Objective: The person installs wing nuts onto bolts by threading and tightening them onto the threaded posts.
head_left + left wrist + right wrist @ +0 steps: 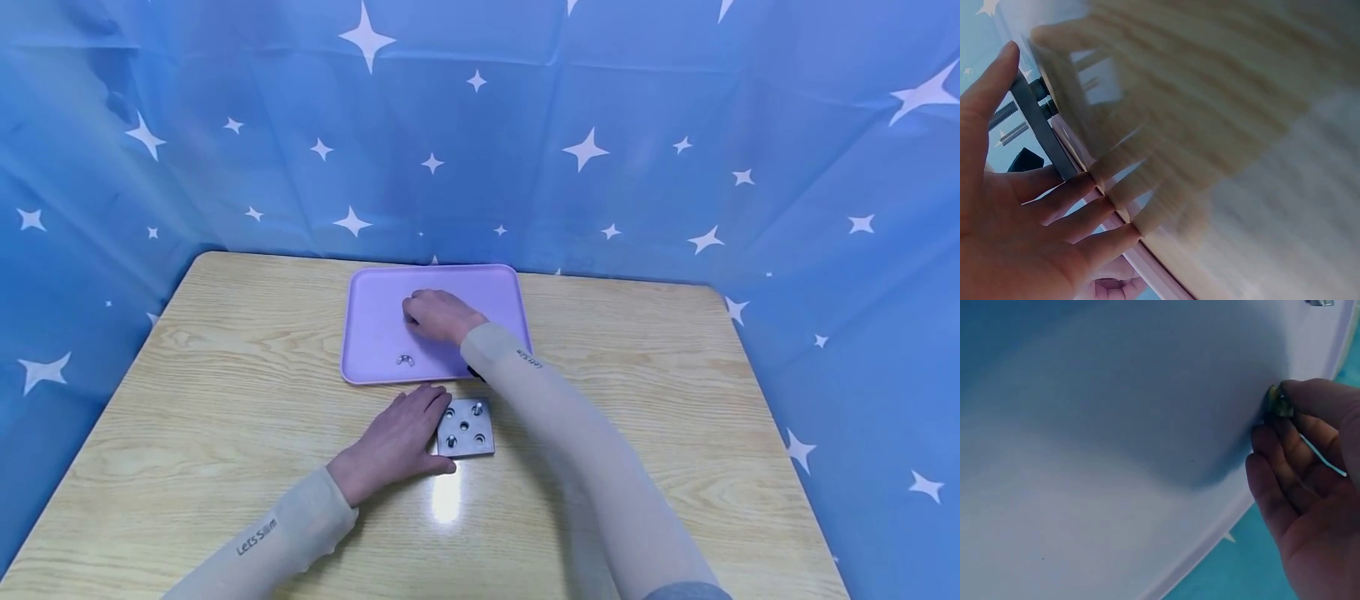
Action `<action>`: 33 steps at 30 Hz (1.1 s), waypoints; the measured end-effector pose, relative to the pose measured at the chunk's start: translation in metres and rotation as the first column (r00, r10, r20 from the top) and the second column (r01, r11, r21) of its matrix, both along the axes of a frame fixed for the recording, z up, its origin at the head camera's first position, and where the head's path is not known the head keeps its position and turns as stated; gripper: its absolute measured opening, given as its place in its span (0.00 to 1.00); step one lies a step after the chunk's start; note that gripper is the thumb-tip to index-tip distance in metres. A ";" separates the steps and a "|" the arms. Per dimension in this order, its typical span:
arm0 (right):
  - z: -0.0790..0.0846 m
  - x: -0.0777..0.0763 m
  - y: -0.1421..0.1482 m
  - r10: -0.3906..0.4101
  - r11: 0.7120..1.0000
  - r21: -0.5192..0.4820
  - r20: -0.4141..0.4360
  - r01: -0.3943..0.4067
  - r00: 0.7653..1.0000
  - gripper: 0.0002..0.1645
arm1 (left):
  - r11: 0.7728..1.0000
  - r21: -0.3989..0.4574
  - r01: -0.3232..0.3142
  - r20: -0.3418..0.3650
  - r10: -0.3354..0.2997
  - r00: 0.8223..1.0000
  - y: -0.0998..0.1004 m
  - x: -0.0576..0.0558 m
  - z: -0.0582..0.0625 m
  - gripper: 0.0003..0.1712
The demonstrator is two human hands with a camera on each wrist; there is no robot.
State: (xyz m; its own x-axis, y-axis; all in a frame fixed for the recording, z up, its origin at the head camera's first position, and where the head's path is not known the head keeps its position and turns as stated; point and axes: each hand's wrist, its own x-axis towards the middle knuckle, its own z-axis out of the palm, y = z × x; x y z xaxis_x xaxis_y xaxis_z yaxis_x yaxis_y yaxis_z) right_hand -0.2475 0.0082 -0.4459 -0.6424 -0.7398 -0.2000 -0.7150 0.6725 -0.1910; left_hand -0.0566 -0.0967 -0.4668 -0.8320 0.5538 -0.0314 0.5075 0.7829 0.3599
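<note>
A square metal plate (466,427) with several round holes lies on the table, and two threaded bolts stand up from it. My left hand (401,433) rests at its left side, fingers fairly straight; the thumb lies along the near edge, a fingertip at the far corner. In the left wrist view the plate (1041,128) sits between thumb and forefinger. Over the purple tray (375,312), my right hand (437,315) pinches a small shiny metal piece (1280,403) between thumb and fingertips, largely covered by them. A wing nut (405,360) lies near the tray's front edge.
The tray stands at the back of the wooden table (225,375), beyond the plate. A blue curtain (480,167) with white stars hangs behind and along both sides. My right forearm (570,433) crosses over the table just right of the plate.
</note>
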 end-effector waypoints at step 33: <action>0.031 0.099 0.143 -0.263 0.709 -0.595 0.274 0.378 0.925 0.12 | 0.997 -0.023 0.067 -0.056 -0.068 0.996 0.008 -0.006 0.009 0.54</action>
